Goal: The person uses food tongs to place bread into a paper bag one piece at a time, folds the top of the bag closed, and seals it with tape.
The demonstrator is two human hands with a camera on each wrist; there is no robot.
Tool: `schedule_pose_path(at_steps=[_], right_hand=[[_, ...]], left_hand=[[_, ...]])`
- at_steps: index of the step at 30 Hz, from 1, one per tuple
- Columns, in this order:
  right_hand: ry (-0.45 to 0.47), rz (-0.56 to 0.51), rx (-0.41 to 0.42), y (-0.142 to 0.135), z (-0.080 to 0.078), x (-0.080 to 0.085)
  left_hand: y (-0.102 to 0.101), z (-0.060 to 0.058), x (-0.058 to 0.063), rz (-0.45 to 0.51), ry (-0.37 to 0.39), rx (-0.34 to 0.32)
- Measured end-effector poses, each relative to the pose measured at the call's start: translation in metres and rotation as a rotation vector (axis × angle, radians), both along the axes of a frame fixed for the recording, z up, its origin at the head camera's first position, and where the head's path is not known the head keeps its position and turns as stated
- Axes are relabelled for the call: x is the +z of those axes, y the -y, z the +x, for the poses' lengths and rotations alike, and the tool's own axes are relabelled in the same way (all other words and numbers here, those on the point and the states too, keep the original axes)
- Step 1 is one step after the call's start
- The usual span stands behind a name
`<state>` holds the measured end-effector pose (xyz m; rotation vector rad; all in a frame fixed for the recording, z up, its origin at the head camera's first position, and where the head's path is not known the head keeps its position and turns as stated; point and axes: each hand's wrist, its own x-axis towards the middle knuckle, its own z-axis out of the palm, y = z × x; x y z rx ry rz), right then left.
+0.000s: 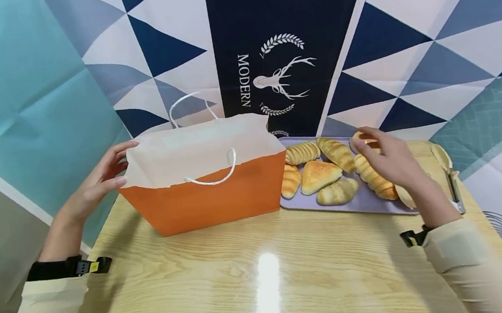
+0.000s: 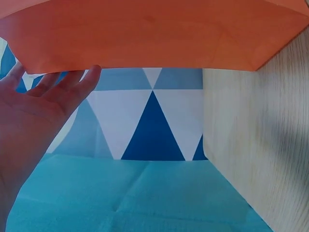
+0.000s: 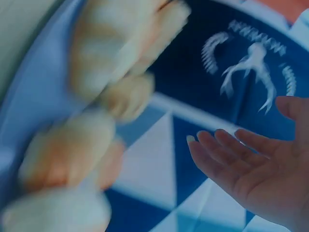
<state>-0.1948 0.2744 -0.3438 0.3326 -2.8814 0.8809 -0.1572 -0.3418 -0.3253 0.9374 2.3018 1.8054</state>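
An orange paper bag with a white inside and white cord handles stands on the table, its mouth spread wide. My left hand is at the bag's left end, thumb and fingers apart, fingertips against the rim. In the left wrist view, the fingers look straight along the bag's edge. To the right, a lilac tray carries several breads, among them a triangular bun and a ridged roll. Over the tray's right part hovers my right hand; the right wrist view shows its fingers extended, holding nothing.
A pale wooden board and a metal tool, partly hidden by my right arm, lie at the table's right end. Behind the bag and tray rises a patterned cloth backdrop. Light wood table extends in front.
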Motion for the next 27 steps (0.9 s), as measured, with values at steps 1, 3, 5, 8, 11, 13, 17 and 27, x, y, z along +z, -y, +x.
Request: schedule_pose_path(at_steps=[1, 3, 5, 8, 11, 13, 17, 27], right_hand=[[-0.003, 0.017, -0.02, -0.012, 0.001, -0.003], [-0.013, 0.05, -0.061, -0.034, 0.002, -0.009], [-0.028, 0.078, -0.103, -0.056, 0.003, -0.018], [-0.039, 0.142, -0.181, -0.088, 0.005, -0.034], [-0.034, 0.172, -0.254, -0.118, 0.009, -0.048], [-0.026, 0.173, -0.294, -0.136, 0.01, -0.057], [0.022, 0.157, -0.357, -0.164, 0.014, -0.069], [0.181, 0.205, -0.411, -0.204, 0.022, -0.093]], left_hand=[[-0.001, 0.0, 0.0, -0.001, 0.001, 0.0], [-0.001, 0.0, -0.001, -0.002, 0.002, 0.0], [-0.002, 0.001, -0.001, -0.003, -0.001, -0.001], [-0.002, 0.001, -0.001, 0.004, -0.004, -0.014], [-0.003, 0.001, -0.002, 0.006, 0.01, -0.004], [-0.003, 0.0, -0.002, 0.003, 0.022, 0.004], [-0.002, -0.001, -0.003, -0.006, 0.019, 0.01], [-0.004, 0.002, -0.007, 0.086, -0.041, -0.07]])
